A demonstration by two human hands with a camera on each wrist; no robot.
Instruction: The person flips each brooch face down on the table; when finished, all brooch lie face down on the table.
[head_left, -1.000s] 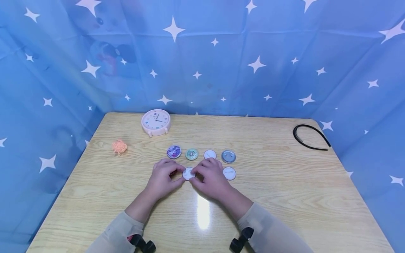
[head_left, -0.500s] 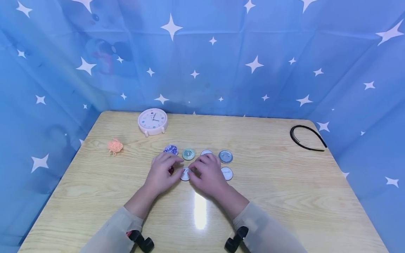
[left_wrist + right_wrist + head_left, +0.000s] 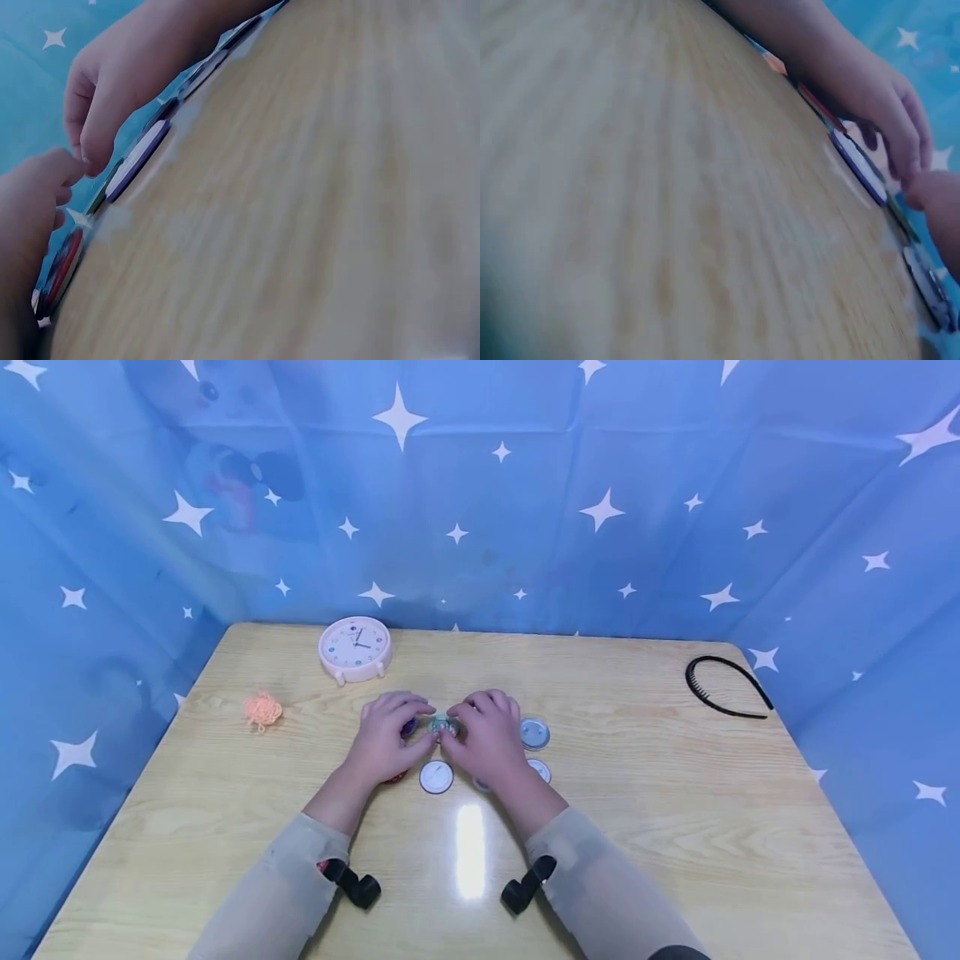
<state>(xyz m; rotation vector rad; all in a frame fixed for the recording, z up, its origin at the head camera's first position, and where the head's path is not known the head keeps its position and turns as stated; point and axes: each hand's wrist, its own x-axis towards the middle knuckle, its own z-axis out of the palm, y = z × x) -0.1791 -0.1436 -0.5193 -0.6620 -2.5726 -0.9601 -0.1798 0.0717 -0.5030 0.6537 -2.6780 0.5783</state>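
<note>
A green round pin badge (image 3: 444, 724) lies in the back row between my two hands. My left hand (image 3: 385, 737) pinches its left side with thumb and fingers, and my right hand (image 3: 486, 739) does the same on its right. Just in front, a badge with a white back (image 3: 437, 777) lies on the table. Under and beside the left hand show parts of a purple-blue badge (image 3: 409, 727) and a red badge (image 3: 395, 777). In the left wrist view the fingertips almost meet above the row; the white-backed badge (image 3: 139, 160) sits below them.
Right of the right hand lie a silver badge back (image 3: 535, 733) and a partly covered white one (image 3: 541, 770). A pink clock (image 3: 355, 648) and peach yarn (image 3: 262, 709) stand back left on the wooden table (image 3: 675, 827). A black headband (image 3: 693, 685) lies far right.
Both hands have let go of the white-backed badge in the front row and moved away from me to the green badge behind it. The head view has shifted slightly.
</note>
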